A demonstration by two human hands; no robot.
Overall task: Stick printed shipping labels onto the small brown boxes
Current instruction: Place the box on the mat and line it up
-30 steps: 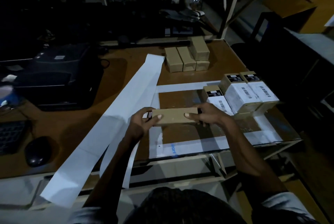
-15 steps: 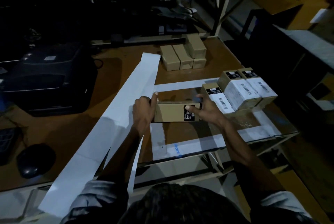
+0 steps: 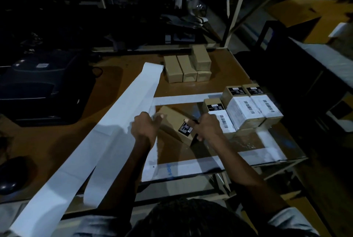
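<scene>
Brown box (image 3: 172,123), level a second ago, now tilted above taped square, black-labelled end toward camera. Left hand (image 3: 145,126) and right hand (image 3: 207,127) grasp opposite ends. Shipping label apparently still lacking.

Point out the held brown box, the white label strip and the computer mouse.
held brown cardboard box (image 3: 172,122): head view, top face.
long white label strip (image 3: 122,122): head view, mid-strip.
dark computer mouse (image 3: 13,174): head view, top shell.
</scene>
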